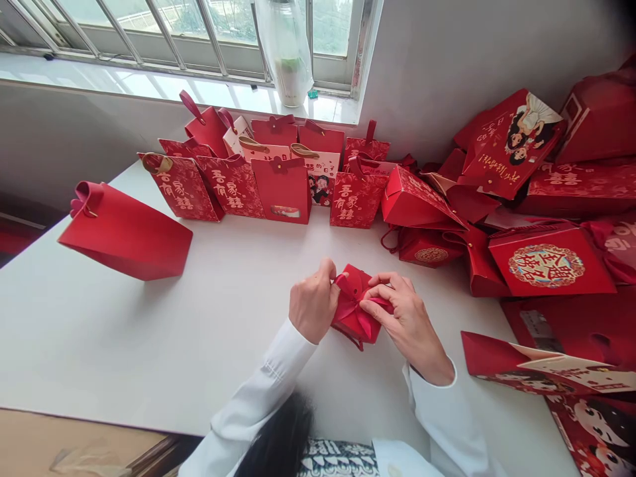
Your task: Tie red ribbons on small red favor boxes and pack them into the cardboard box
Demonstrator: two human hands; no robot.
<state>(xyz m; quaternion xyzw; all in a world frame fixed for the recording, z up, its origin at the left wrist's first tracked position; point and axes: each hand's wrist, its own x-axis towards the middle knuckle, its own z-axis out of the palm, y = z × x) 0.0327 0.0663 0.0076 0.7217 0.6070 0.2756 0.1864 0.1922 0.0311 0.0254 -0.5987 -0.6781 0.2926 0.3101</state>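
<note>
A small red gift box [370, 333] stands on the white table in front of me, with a red ribbon [358, 303] tied in a bow on its top. My left hand [314, 299] is closed at the box's left side, its thumb and fingers pinching a loop of the ribbon. From the right, my right hand [405, 321] pinches the ribbon near the knot between thumb and fingertips. Both hands rest over the box, and parts of its sides are hidden behind them.
Several red gift bags [281, 192] stand in rows along the wall under the window. A taller red bag [129, 232] is upright at the left. Red boxes [551, 262] are heaped at the right. On the windowsill is a bottle [288, 79] in a plastic bag.
</note>
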